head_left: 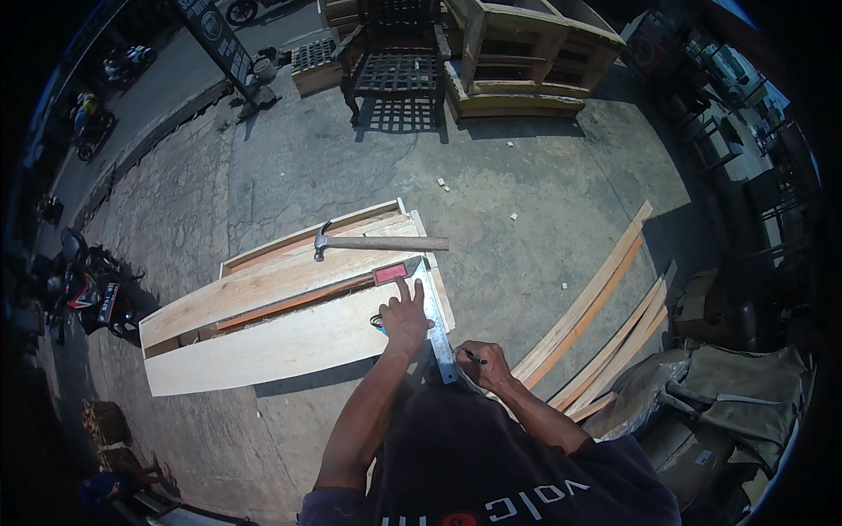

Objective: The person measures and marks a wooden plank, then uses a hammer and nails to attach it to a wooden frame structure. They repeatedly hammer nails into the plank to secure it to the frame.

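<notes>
My left hand [405, 323] lies over the near pale board [272, 351] of a long wooden frame, fingers spread and pressing down by a square. The square has a red stock [390, 274] and a metal blade [443, 351] that runs past the board's right end toward me. My right hand [488, 366] is closed round a dark pen [474, 357], close to the blade's near end. Partly hidden beside my left hand is a small black and teal item [378, 323]. Across the far board [254, 289] lies a claw hammer [377, 243], its handle overhanging the right end.
Long wood strips [588, 298] lie on the concrete to the right, near a heap of grey-brown covering [737, 386]. At the back stand a dark wooden chair [396, 66] and a large wooden frame [535, 53]. A parked motorcycle [92, 285] is at left.
</notes>
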A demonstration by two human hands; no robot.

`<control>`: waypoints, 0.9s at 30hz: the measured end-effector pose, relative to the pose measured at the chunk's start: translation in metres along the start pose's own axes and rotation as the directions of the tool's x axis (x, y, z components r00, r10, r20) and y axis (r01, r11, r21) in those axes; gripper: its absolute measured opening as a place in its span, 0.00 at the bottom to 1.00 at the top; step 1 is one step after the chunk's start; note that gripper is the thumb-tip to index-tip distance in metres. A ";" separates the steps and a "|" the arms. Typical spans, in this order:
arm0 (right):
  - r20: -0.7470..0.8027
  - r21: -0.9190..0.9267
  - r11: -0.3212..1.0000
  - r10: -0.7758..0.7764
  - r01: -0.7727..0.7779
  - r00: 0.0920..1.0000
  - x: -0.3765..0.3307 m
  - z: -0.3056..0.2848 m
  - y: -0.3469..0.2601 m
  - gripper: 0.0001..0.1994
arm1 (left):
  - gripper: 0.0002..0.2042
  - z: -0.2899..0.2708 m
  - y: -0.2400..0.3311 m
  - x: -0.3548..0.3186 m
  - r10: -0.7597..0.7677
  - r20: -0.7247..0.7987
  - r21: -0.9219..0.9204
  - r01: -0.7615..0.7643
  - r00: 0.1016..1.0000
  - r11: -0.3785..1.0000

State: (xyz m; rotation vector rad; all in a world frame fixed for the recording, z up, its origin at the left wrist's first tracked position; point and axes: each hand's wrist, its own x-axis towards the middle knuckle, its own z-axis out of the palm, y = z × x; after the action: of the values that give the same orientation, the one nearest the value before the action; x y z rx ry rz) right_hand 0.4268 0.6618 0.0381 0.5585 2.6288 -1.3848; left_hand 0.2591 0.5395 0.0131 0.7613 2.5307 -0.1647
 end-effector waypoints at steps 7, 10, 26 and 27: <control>-0.272 0.161 0.971 -0.129 0.177 0.954 0.111 0.006 0.003 0.14 | 0.54 0.001 0.000 0.001 0.003 -0.001 -0.003 -0.003 1.000 1.000; -0.281 0.156 0.961 -0.177 0.226 0.943 0.131 0.014 0.005 0.14 | 0.54 0.001 0.000 0.000 -0.006 0.002 0.004 0.006 1.000 1.000; 0.267 0.171 0.871 0.410 -0.461 0.872 0.003 0.050 0.016 0.31 | 0.49 -0.010 -0.004 -0.012 0.056 -0.051 -0.028 -0.058 0.997 0.998; 0.320 0.253 0.840 0.395 -0.480 0.861 0.005 0.051 0.010 0.30 | 0.47 -0.008 -0.005 -0.018 0.058 -0.076 -0.036 -0.060 0.995 0.998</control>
State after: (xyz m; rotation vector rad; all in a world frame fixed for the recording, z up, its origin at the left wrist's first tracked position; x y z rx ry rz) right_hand 0.4220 0.6263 -0.0002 0.8910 1.9129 -1.6046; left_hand 0.2660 0.5281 0.0292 0.8406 2.5703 -0.0691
